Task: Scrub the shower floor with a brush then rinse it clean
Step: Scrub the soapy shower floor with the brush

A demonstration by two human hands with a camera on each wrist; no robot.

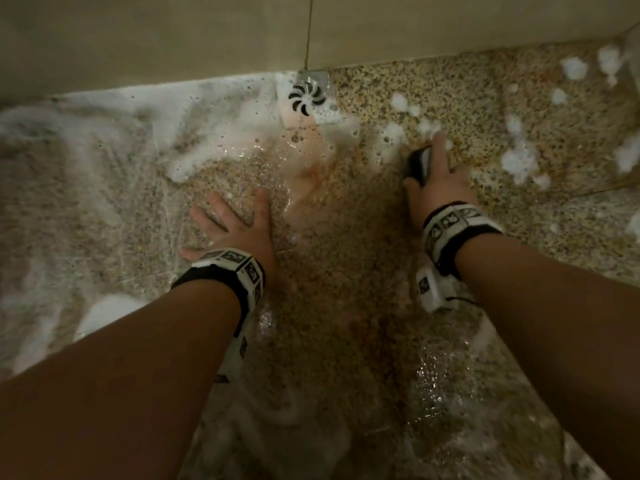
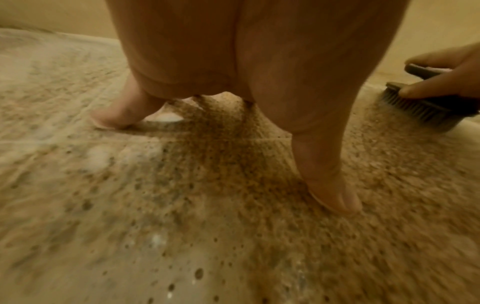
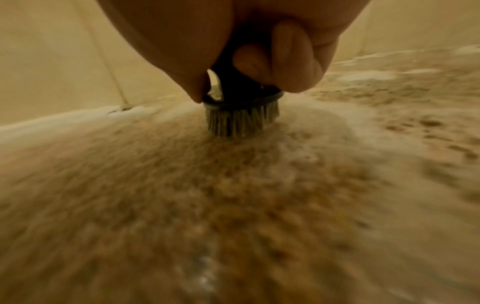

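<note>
Head view: your left hand [image 1: 232, 226] lies flat, fingers spread, on the wet floor [image 1: 346, 278]; your right hand [image 1: 439, 174] grips the brush [image 1: 419, 165] near the drain [image 1: 307, 98], foam [image 1: 114, 105] around. Left wrist: fingertips [image 2: 335, 197] press the floor. Right wrist: bristles [image 3: 241, 121] touch the floor.

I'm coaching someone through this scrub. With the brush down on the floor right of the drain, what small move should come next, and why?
Probably sweep the dark grey bristle brush, gripped by the right hand, leftward toward the square metal drain. Its bristles already press on the speckled stone floor, white foam lies scattered around it, and the left hand rests flat as a brace.
</note>
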